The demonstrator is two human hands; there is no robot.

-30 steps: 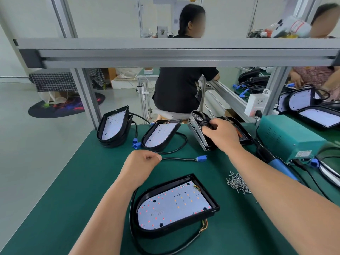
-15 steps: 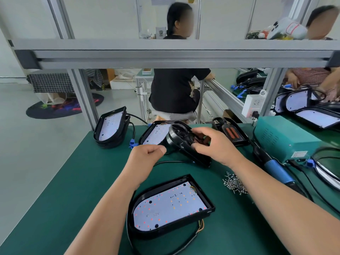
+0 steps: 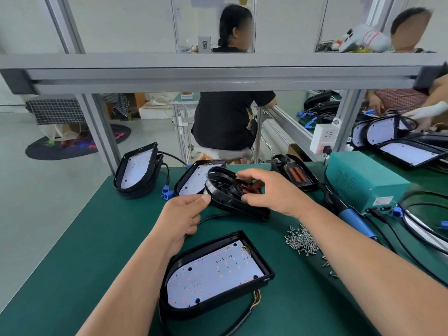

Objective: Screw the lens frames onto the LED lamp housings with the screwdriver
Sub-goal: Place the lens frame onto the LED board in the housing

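The left hand (image 3: 184, 215) pinches the lens frame (image 3: 223, 190) at its left rim, seemingly thumb against forefinger. The right hand (image 3: 271, 192) curls over its right half. The frame is held tilted, just far of the open LED housing (image 3: 213, 302), long axes roughly parallel.

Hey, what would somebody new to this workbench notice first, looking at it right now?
First, the black lens frame held up mid-bench between both hands, the right hand gripping its right side and the left hand pinching its left rim. Next, the open LED lamp housing lying closest, its board dotted with red and amber lights, and the pile of screws to its right, beside the blue-handled screwdriver.
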